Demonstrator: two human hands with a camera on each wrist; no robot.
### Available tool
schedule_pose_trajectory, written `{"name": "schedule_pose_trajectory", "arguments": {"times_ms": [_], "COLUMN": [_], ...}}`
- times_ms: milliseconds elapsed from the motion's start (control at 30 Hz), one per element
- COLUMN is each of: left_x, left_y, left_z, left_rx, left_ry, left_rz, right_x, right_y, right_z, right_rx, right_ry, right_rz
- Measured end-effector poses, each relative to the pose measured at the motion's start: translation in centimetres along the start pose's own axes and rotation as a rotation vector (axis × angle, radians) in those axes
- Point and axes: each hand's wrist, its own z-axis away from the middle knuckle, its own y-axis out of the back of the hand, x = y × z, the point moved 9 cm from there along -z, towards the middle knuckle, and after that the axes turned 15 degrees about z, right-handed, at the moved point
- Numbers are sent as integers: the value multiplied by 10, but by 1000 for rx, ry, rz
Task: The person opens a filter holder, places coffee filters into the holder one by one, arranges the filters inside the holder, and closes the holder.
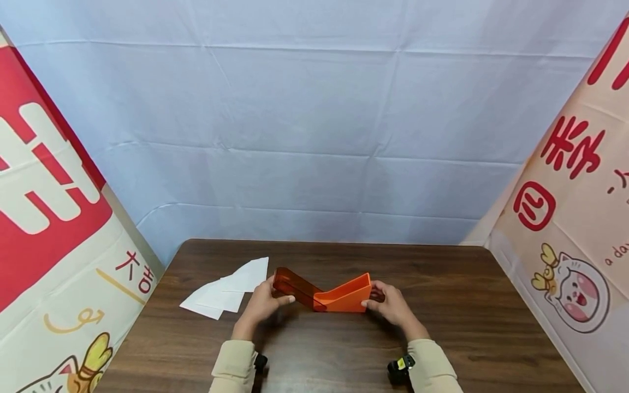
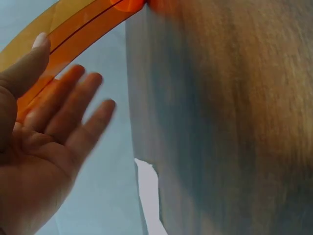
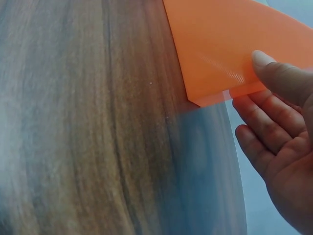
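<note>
Head view: a dark wood-grain worktop point(image 1: 467, 319) carries an open two-part container point(image 1: 339, 303) near its middle. The bulkier part is a solid orange case point(image 1: 351, 299), wedge-shaped, tall at the right end and seeming to rest on the wood. Meeting its low left end, a see-through amber lid point(image 1: 297, 286) slants up to the left. The case's mouth faces upward; nothing pokes above its rim, but its floor is hidden, so whether anything lies inside cannot be told. Left of the lid, loose white sheets point(image 1: 231, 289) overlap in a fan, outside the container. The right hand point(image 1: 393, 305) has a narrow grip on the case's tall end, thumb against the side wall. The left hand point(image 1: 262, 303) holds the lid's raised end, thumb in front, fingers behind, showing through the amber. Handling this well probably calls for the right hand to steady the case while the left guides the lid without twisting the joint, fingertips clear of the meeting edges.
</note>
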Motion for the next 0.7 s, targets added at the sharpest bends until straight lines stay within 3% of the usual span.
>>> {"name": "schedule_pose_trajectory", "arguments": {"times_ms": [200, 400, 633, 700], "left_x": [10, 15, 17, 16], "left_y": [7, 7, 14, 19], "left_z": [9, 14, 17, 18], "left_rx": [58, 53, 132, 159], "left_ry": [3, -7, -98, -101], "left_rz": [-61, -153, -615, -691], "right_x": [2, 5, 4, 3], "right_y": [1, 3, 4, 3], "right_z": [1, 2, 1, 0], "right_rx": [-18, 2, 24, 26], "right_ry": [-8, -16, 0, 12], "right_rz": [-1, 17, 25, 25]}}
